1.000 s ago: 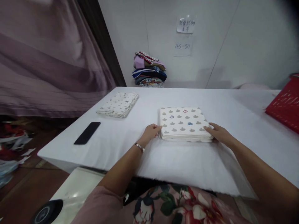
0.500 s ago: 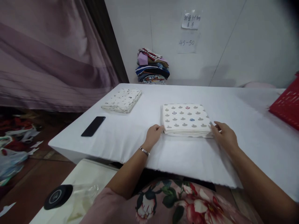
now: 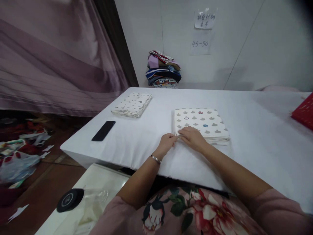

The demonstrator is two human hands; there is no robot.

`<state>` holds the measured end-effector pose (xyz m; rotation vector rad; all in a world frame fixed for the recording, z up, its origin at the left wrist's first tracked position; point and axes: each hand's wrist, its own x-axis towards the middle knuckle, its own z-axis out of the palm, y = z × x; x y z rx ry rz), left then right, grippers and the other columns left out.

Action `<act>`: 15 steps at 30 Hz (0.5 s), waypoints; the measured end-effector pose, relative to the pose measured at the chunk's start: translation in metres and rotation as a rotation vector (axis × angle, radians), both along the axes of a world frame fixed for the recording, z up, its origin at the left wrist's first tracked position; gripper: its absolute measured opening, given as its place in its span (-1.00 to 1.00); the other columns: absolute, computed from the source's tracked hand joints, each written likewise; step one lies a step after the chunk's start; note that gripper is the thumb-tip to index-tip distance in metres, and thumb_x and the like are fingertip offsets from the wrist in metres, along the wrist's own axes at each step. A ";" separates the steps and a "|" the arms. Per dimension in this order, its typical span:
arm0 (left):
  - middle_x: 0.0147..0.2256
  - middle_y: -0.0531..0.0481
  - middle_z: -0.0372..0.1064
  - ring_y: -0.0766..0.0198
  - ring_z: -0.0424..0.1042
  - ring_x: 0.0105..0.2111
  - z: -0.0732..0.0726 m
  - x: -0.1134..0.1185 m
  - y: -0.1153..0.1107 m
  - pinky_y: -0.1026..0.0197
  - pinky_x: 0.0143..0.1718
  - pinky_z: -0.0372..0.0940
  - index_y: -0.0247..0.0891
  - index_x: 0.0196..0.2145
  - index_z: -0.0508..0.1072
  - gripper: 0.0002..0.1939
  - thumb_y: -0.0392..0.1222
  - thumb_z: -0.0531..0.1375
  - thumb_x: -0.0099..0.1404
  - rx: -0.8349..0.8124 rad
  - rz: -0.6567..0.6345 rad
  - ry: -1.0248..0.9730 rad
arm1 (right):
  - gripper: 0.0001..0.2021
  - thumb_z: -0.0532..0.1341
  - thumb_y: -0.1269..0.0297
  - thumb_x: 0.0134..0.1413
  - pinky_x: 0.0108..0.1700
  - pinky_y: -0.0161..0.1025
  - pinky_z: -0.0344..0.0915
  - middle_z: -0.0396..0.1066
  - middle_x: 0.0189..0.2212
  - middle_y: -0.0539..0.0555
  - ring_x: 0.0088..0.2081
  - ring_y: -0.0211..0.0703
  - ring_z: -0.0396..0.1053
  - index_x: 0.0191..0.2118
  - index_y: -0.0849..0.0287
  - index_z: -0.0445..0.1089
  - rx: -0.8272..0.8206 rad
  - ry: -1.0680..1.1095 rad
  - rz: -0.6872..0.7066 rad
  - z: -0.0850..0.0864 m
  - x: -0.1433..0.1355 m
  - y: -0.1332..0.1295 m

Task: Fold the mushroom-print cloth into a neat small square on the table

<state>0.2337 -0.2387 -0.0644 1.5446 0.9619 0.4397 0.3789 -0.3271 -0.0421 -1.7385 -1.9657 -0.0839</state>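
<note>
**Inspector:** Head view, present state. Folded patterned cloth (image 3: 201, 124) lies flat on the white table (image 3: 256, 130), near its front edge, roughly centre. Both hands meet at its near left corner.

**Clerk:** State of the hands?

**Inspector:** Left hand (image 3: 167, 143) is curled at the corner, fingertips closed down against the edge of the layers; whether it pinches fabric I cannot tell. Right hand (image 3: 192, 137) lies over the same corner, fingers loosely together and pressing on top, holding nothing that shows. The two hands touch or nearly touch.

**Clerk:** Judgement on the work?

**Inspector:** It reads as squaring or tidying that corner. To do it well: keep the right palm flat so the upper layers do not slide, let the left fingertips draw the stray edges flush, and work along the left side rather than lifting the stack. The far and right edges already look even; leave them alone.

**Clerk:** Surroundings?

**Inspector:** Second folded cloth (image 3: 133, 104) sits well apart at the far left of the table. Black phone (image 3: 103, 130) lies near the left edge. Stack of mixed fabrics (image 3: 163, 68) stands against the wall beyond. Red basket (image 3: 304, 111) shows at the right border. Paper notes (image 3: 202, 31) hang on the wall
</note>
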 end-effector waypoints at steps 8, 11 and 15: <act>-0.58 0.05 0.32 0.45 0.21 -0.67 -0.003 -0.001 0.004 0.36 -0.68 -0.01 -0.28 -0.56 0.30 -0.80 -0.10 0.18 0.04 -0.091 0.013 -0.021 | -0.76 0.01 0.30 0.23 -0.21 -0.19 0.21 0.41 -0.32 0.12 -0.26 -0.13 0.30 -0.25 0.15 0.42 0.069 0.077 -0.040 -0.010 -0.005 -0.001; -0.53 0.02 0.34 0.47 0.20 -0.67 0.001 0.000 0.003 0.37 -0.70 -0.03 -0.28 -0.54 0.29 -0.80 -0.11 0.18 0.04 -0.179 0.007 -0.072 | -0.77 0.03 0.26 0.22 -0.22 -0.18 0.18 0.41 -0.30 0.12 -0.25 -0.10 0.28 -0.22 0.15 0.43 0.056 -0.004 -0.021 -0.015 -0.006 -0.002; -0.52 0.04 0.33 0.48 0.19 -0.67 0.005 -0.002 0.003 0.36 -0.70 -0.04 -0.28 -0.54 0.28 -0.80 -0.11 0.19 0.06 -0.246 0.006 -0.121 | -0.77 0.08 0.19 0.19 -0.23 -0.17 0.15 0.39 -0.26 0.14 -0.22 -0.07 0.26 -0.17 0.16 0.40 0.045 -0.076 -0.008 -0.018 -0.007 -0.001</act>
